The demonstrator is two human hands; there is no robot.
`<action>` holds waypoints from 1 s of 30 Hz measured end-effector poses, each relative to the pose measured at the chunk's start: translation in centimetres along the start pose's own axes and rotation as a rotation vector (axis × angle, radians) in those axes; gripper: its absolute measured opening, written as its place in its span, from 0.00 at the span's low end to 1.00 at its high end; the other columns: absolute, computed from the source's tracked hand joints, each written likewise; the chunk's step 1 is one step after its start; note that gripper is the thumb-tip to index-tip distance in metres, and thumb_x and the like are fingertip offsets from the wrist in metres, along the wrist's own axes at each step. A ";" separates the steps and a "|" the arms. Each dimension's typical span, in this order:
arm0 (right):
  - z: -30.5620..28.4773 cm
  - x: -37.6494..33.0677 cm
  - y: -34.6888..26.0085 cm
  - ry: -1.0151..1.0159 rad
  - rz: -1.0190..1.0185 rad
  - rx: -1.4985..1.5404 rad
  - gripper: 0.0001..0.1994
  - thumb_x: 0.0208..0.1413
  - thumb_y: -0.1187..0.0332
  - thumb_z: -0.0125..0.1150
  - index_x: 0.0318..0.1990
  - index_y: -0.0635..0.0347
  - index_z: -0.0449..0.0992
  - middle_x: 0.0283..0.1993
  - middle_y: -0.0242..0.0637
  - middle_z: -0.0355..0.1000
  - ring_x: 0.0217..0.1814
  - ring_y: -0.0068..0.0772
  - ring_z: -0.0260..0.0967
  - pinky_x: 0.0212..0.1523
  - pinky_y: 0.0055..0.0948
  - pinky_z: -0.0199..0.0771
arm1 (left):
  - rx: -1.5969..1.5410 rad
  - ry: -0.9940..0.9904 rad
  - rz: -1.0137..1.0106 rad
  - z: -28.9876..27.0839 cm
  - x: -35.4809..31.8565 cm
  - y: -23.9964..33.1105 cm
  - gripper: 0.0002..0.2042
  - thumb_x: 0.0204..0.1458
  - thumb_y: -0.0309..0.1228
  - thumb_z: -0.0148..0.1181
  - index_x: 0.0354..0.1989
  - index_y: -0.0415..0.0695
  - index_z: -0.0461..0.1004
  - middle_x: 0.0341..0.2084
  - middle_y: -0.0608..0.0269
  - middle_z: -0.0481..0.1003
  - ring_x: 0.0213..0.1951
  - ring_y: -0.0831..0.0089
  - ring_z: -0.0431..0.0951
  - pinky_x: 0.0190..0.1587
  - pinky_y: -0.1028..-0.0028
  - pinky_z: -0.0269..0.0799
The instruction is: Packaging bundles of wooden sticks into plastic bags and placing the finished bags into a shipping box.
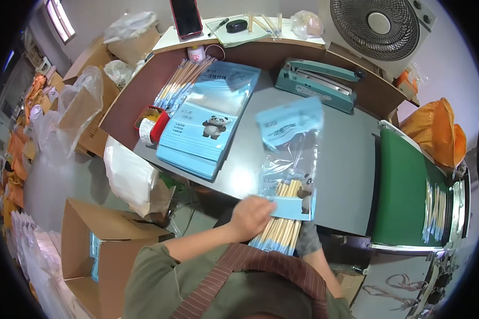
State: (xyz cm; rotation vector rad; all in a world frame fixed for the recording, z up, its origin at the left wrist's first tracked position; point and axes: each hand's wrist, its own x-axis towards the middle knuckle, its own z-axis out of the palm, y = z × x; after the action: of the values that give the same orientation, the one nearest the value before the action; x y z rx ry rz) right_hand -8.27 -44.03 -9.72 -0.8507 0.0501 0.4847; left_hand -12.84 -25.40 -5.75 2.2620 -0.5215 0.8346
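Firstly, items hard to make out: my right hand (307, 239), gray-covered, mostly behind a bundle of wrapped sticks (275, 235); how far open it is, and what it has hold of, I cannot tell. My left hand (252, 218), slightly blurred, fingers curled closed at the near left corner of a blue-and-clear bag (290, 159); fingertips hidden. One phone (186, 18), red-edged, dark-screened, cut off above.

Containers. The blue-and-clear bag, panda print, in front of me at the near edge of the surface (346, 159); bundle partly inside, pale ends showing through the window, bluish ends projecting toward my body. One stack of blue bags (197, 130), flat, similar print, at left; a second lot of sticks (180, 85) alongside. One red container (158, 126), white label, yellowish contents indistinct. One cardboard box (114, 271), open, lower left, blue packets (94, 255) within. One green tray (402, 186) at right, further wrapped sticks (435, 212) toward its right end. One orange sack (436, 133) beyond, contents concealed.

Surface and room. Gray top, brown border (239, 55) curving round the back. One teal long-armed device (319, 90), rear right. White ledge (167, 42) behind, carrying the phone and a black oval case (237, 25). One large fan (378, 24), cut off above. Clear plastic (85, 117) at left.
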 end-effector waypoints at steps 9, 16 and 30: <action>-0.4 -5.5 -3.6 0.490 -0.228 -1.664 0.17 0.44 0.61 0.67 0.37 0.59 0.68 0.34 0.45 0.72 0.30 0.43 0.70 0.32 0.40 0.69 | -0.048 -0.332 -0.547 1.2 1.8 -0.9 0.23 0.43 0.23 0.54 0.52 0.43 0.65 0.46 0.52 0.66 0.36 0.51 0.74 0.37 0.60 0.72; -1.1 4.5 -8.4 0.475 -0.461 -1.656 0.27 0.52 0.69 0.53 0.62 0.44 0.59 0.37 0.49 0.73 0.38 0.52 0.71 0.39 0.43 0.71 | -0.360 0.175 -0.752 9.4 8.5 -7.0 0.14 0.43 0.17 0.49 0.41 0.37 0.67 0.30 0.48 0.70 0.35 0.58 0.73 0.39 0.66 0.67; 1.5 -7.9 -9.7 0.301 -0.944 -1.536 0.12 0.46 0.79 0.57 0.40 0.58 0.78 0.33 0.40 0.76 0.32 0.39 0.74 0.34 0.32 0.73 | -0.432 -0.310 -0.457 -4.3 6.4 3.7 0.08 0.46 0.25 0.56 0.35 0.37 0.70 0.26 0.53 0.70 0.29 0.62 0.72 0.34 0.69 0.69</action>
State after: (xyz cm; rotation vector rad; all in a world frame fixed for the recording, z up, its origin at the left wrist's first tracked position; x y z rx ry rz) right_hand -11.34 -51.46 -0.05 -2.2616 -0.4959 -0.6602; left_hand -12.12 -25.83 2.78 1.9911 -0.2659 0.1241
